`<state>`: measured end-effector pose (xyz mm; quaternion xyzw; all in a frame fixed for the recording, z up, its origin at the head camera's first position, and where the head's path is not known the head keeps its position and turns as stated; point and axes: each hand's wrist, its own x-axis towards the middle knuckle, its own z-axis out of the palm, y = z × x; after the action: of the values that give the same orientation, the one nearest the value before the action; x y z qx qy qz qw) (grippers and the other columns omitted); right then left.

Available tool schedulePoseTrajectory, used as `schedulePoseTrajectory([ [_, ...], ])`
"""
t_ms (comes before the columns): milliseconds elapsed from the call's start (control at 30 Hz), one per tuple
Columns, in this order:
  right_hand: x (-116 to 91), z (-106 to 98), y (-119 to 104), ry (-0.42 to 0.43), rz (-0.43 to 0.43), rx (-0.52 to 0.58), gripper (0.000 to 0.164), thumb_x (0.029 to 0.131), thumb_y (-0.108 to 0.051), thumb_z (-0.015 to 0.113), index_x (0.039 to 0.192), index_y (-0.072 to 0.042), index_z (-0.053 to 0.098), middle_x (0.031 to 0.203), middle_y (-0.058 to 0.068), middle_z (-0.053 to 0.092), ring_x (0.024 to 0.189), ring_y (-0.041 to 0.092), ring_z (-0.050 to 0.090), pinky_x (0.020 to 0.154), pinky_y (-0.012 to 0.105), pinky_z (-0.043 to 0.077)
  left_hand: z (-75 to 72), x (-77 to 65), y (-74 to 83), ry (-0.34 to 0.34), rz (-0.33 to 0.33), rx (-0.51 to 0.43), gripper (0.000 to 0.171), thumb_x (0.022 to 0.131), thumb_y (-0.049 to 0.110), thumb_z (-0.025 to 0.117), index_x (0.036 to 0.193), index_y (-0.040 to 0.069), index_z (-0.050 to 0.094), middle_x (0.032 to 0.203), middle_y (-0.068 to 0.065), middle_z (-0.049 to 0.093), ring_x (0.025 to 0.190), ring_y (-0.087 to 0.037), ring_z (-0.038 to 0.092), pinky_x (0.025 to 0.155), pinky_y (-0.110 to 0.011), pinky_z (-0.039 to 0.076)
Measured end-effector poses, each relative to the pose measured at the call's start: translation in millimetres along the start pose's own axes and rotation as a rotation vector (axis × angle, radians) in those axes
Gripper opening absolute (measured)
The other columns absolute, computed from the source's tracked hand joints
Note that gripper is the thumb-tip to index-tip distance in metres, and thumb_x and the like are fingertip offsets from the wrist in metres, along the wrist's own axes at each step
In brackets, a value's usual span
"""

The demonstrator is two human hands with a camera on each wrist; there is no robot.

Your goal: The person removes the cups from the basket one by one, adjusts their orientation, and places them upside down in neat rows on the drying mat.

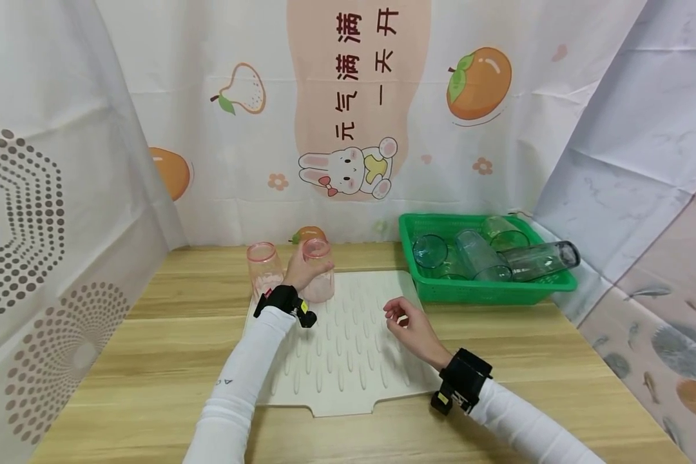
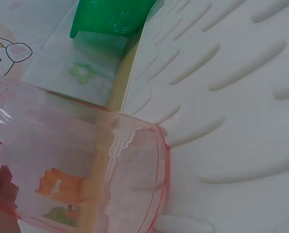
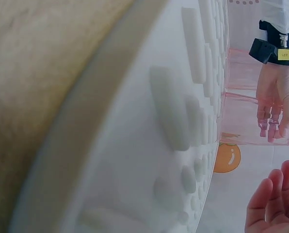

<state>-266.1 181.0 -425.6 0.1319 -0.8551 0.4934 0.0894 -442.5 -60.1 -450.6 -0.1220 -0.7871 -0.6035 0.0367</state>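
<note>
My left hand (image 1: 303, 268) grips a clear pink tumbler (image 1: 321, 287) near its top. The tumbler stands upright at the back of a white ridged draining board (image 1: 342, 380); in the left wrist view its lower end (image 2: 156, 179) meets the board's ridges. Just left of that hand, a second pink tumbler (image 1: 263, 268) stands upright at the board's back left corner. My right hand (image 1: 413, 330) hovers over the board's right side, fingers loosely bent and holding nothing. In the right wrist view its fingers (image 3: 275, 199) show relaxed.
A green plastic basket (image 1: 475, 295) stands at the back right of the wooden table (image 1: 191, 361). Several glasses lie in it; a grey glass (image 1: 536, 261) juts past its right rim. A printed curtain (image 1: 255, 212) hangs behind, and side curtains flank the table.
</note>
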Motion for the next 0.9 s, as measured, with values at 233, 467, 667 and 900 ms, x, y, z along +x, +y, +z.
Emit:
schedulePoseTrajectory([
  [233,2.7,5.8,21.7,0.032,0.002,0.008,0.015,0.088,0.008,0.06,0.103,0.006,0.059,0.086,0.012,0.058,0.079,0.022,0.053,0.068,0.029,0.044,2.6,1.6,-0.4,-0.007,0.029,0.003,0.078,0.076,0.017,0.082,0.14,0.004,0.038,0.135,-0.019,0.049,0.125,-0.03,0.044,0.103,-0.044,0.036],
  [467,4.2,10.0,43.9,0.05,0.0,0.006,0.014,0.088,0.004,0.062,0.101,-0.001,0.06,0.087,0.009,0.06,0.079,0.017,0.053,0.067,0.026,0.043,3.6,-0.6,-2.1,-0.001,0.071,-0.031,0.088,0.076,0.014,0.083,0.144,0.008,0.028,0.14,-0.022,0.042,0.127,-0.033,0.043,0.103,-0.046,0.037],
  [667,-0.2,-7.5,4.9,0.022,-0.006,0.0,0.013,0.09,0.009,0.057,0.102,0.007,0.058,0.089,0.017,0.059,0.083,0.027,0.054,0.07,0.032,0.044,1.0,0.2,-2.0,0.008,0.083,-0.075,0.096,0.076,0.013,0.083,0.149,0.015,0.021,0.143,-0.024,0.037,0.127,-0.033,0.042,0.102,-0.044,0.038],
  [900,4.9,-27.1,-10.7,0.069,-0.063,-0.025,0.015,0.088,0.012,0.056,0.103,0.011,0.057,0.091,0.02,0.059,0.083,0.029,0.053,0.069,0.03,0.044,-10.4,2.8,17.1,-0.036,0.14,-0.117,0.088,0.083,0.008,0.076,0.149,0.012,0.019,0.145,-0.024,0.033,0.133,-0.034,0.036,0.103,-0.046,0.038],
])
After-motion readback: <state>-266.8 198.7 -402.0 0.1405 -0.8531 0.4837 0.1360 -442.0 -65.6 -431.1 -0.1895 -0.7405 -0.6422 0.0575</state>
